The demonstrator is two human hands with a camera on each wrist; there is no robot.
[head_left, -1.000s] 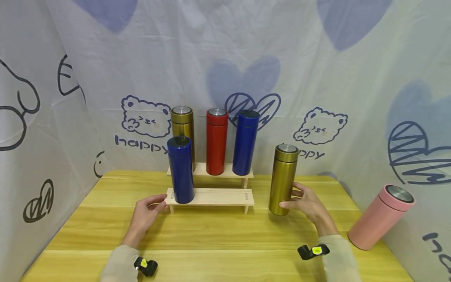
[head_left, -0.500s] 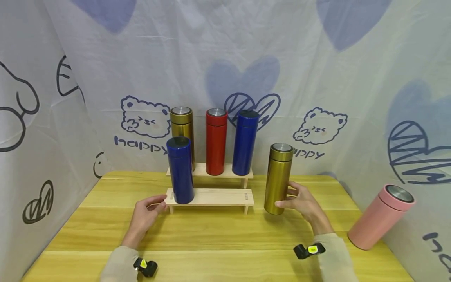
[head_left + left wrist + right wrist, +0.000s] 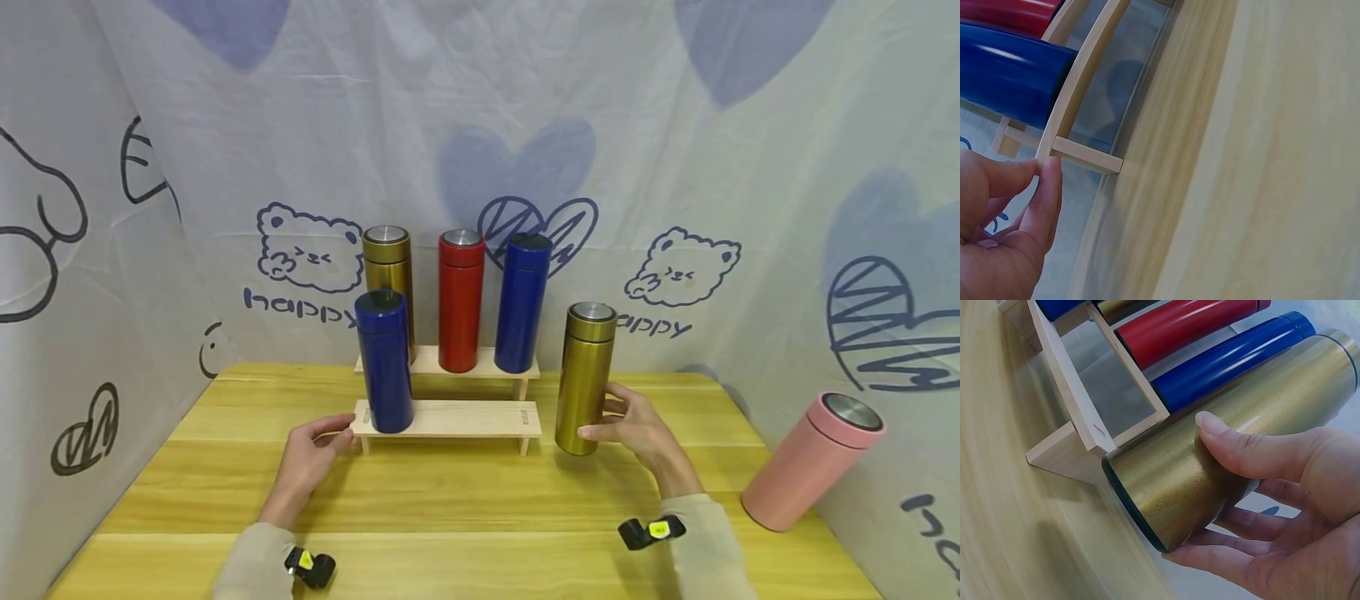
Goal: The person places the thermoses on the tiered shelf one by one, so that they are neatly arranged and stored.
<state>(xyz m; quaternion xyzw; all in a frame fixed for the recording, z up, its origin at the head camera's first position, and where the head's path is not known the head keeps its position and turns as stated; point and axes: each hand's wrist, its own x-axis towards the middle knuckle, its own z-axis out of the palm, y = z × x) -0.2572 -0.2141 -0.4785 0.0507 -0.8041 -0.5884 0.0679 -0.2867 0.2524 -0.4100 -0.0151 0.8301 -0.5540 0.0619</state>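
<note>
My right hand (image 3: 633, 429) grips a gold thermos bottle (image 3: 585, 379) low on its body, thumb in front. The bottle is nearly upright, just right of a two-tier wooden rack (image 3: 472, 419); in the right wrist view its dark base (image 3: 1132, 506) hangs off the table. At the rack's left end my left hand (image 3: 315, 454) pinches the lower shelf's edge between thumb and finger, plain in the left wrist view. A blue thermos (image 3: 386, 367) stands on the left of that lower shelf. Behind it, the upper shelf bears another gold thermos (image 3: 387, 250), a red thermos (image 3: 461, 304) and a second blue thermos (image 3: 523, 304).
A pink thermos (image 3: 810, 467) leans outward at the table's right side, near the curtain. The wooden table (image 3: 450, 517) stretches in front of the rack. A printed white curtain (image 3: 637, 167) hangs behind and at both sides.
My right hand has carried the gold thermos left, nearer the rack's right end, and slightly up. The left hand stays at the rack's left end, and the other bottles have not moved.
</note>
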